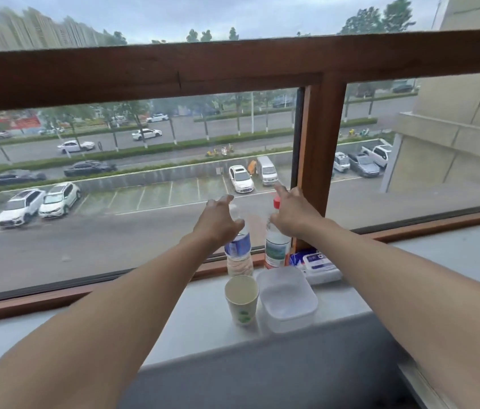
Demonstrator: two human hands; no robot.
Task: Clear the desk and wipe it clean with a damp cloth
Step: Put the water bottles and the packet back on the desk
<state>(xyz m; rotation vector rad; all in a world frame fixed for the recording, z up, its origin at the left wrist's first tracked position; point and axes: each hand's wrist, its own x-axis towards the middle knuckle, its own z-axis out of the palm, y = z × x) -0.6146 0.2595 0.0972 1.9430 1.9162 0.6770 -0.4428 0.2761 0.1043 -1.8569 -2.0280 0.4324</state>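
Left hand [218,222] and right hand [291,215] hide both bottles' [238,250] necks.

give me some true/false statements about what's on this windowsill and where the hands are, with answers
1. The paper cup stands upright on the sill. True.
2. The green-labelled bottle at the right hand has a blue cap. False: its cap is red.
3. The clear plastic container sits just beside the cup. True.
4. The wipes pack lies nearer the person than the cup. False: it lies behind the container, by the window frame.
5. The left hand rests on the cup. False: it is up at the blue-labelled bottle.
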